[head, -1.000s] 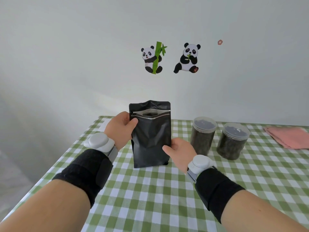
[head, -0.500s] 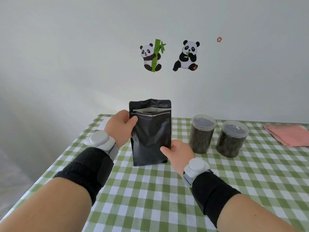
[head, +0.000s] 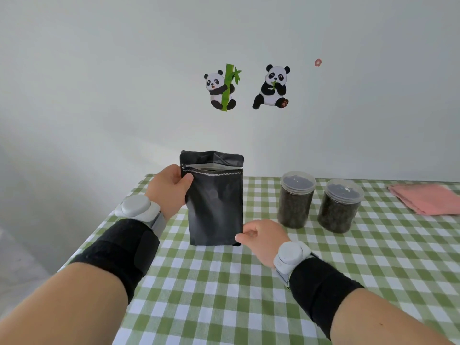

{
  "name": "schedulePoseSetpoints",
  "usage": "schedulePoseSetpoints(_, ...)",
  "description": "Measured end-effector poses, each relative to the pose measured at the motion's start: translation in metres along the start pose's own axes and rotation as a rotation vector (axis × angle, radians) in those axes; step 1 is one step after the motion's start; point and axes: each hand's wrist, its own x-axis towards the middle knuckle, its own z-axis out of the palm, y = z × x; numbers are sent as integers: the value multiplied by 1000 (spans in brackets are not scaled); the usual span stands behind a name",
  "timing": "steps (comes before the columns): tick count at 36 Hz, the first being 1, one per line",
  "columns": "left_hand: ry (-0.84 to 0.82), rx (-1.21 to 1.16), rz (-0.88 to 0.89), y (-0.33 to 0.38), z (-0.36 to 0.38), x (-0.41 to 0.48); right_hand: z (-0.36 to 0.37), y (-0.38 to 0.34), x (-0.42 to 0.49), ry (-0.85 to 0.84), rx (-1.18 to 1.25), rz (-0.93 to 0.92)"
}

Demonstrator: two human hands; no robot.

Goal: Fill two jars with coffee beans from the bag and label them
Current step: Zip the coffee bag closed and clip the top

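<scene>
Black-cuffed, our left hand (head: 171, 188) gripped the top edge of the open bag (head: 215, 207), upright on the surface (head: 224, 295); our right hand (head: 261, 236) pinched its bottom corner. The left jar (head: 295, 202) and right jar (head: 339, 207) looked full and lidded, so labelling seemingly remained.

Single cam, head-worn, wide-angle, looks fwd & a bit down. Forearms (head: 74, 302) come in from the bottom corners. Left hand (head: 171, 188) & right hand (head: 263, 239) sit near, approx mid-frame, on the bag (head: 216, 202). Table (head: 224, 295) fills lower half, close. Wall (head: 99, 83) w/ panda stickers (head: 272, 87) faces cam, upper half.
</scene>
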Motion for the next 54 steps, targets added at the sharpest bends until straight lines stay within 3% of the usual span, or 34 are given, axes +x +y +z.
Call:
schedulePoseSetpoints(10,11,-62,-45,0,-2,-8,12,-1,-6,-34,16,-81)
schedulePoseSetpoints(16,4,-235,-98,3,-5,-12,-2,3,-11,-15,328,16)
schedulePoseSetpoints(24,-73,-312,-88,3,4,-16,-2,-5,-4,-51,142,-74)
schedulePoseSetpoints(30,-104,-300,-78,1,-2,-15,-1,-3,-1,-26,393,-78)
schedulePoseSetpoints(33,-110,-280,-70,-1,-3,-15,-4,-4,1,-21,338,-107)
schedulePoseSetpoints(41,-62,-140,12,3,1,-17,-24,3,14,278,92,-67)
schedulePoseSetpoints(45,-44,-126,21,6,4,-19,-27,6,15,212,78,-69)
schedulePoseSetpoints(50,-47,-139,10,9,5,-20,-13,22,14,-19,62,-9)
schedulePoseSetpoints(54,-60,-137,4,9,4,-21,-8,24,14,-10,4,9)
